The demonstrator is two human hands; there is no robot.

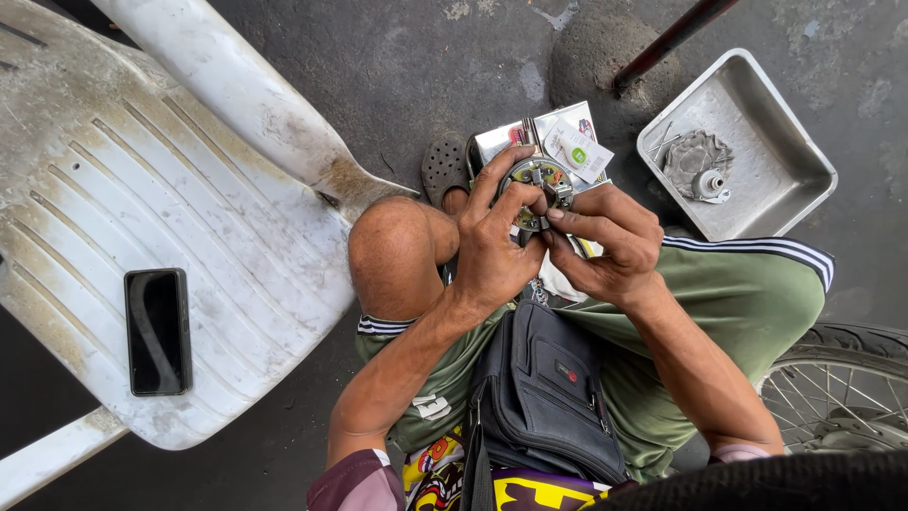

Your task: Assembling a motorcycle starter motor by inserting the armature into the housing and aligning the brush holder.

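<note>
Head cam, looking straight down at someone sitting low with knees up. Both hands meet in the middle of the frame, slightly above centre, around a small round metal part with copper-coloured coils and bolts (537, 185). It looks like some kind of motor plate, hard to say more.

The left hand (497, 251) wraps the part from the lower left, its fingers (503, 175) curled up over the rim, so it's closed on the part. The right hand (605, 241) comes in from the right, thumb and forefinger pinched on the part's right edge, the other fingers folded under. Can't tell exactly what the pinch is on, too small.

Just behind the part, toward the top of the frame, sits a white and silver cardboard box with a paper tag (567, 142) on the dark concrete ground (426, 57).

Upper right: a square metal tray (785, 180) with a grey crumpled-looking metal piece (698, 163) lying in it, well apart from the hands.

Left side: a scuffed white plastic chair (161, 180) with a black smartphone (157, 330) lying face up on the seat.

Bottom centre: a black zip-up waist bag (544, 397) resting on green shorts (757, 303). Lower right corner shows a spoked wheel with a tyre (842, 388).
</note>
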